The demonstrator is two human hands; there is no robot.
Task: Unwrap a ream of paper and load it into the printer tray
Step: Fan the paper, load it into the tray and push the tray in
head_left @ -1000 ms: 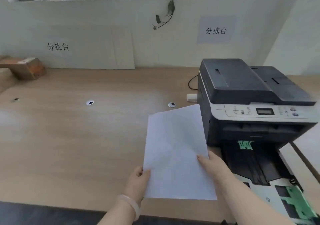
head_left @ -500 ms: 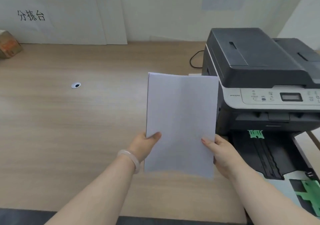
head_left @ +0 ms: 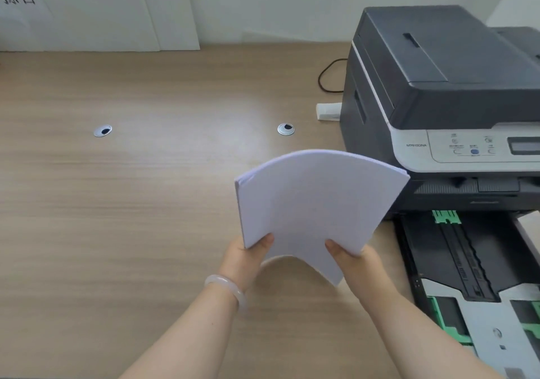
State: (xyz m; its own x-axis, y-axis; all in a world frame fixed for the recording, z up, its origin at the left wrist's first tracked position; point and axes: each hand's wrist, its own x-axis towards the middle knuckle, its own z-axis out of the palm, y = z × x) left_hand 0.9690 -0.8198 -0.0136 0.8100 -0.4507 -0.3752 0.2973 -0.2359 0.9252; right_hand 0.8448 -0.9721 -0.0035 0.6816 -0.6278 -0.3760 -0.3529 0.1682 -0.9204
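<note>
Head view. Item: stack of paper (head_left: 309, 203), white, unwrapped, held above the desk (head_left: 146, 203) just left of the printer (head_left: 438, 101), bowed upward into an arch. Left hand (head_left: 248, 258) and right hand (head_left: 353, 264) clamped on the near corners, thumbs on top, remaining fingers hidden beneath. Handling, judged: light, limp, sheets prone to sliding and fanning; edges easily creased. Best held by both short-edge corners or under the long sides. Destination: pulled-out tray (head_left: 467, 305), open, no paper visible inside.
</note>
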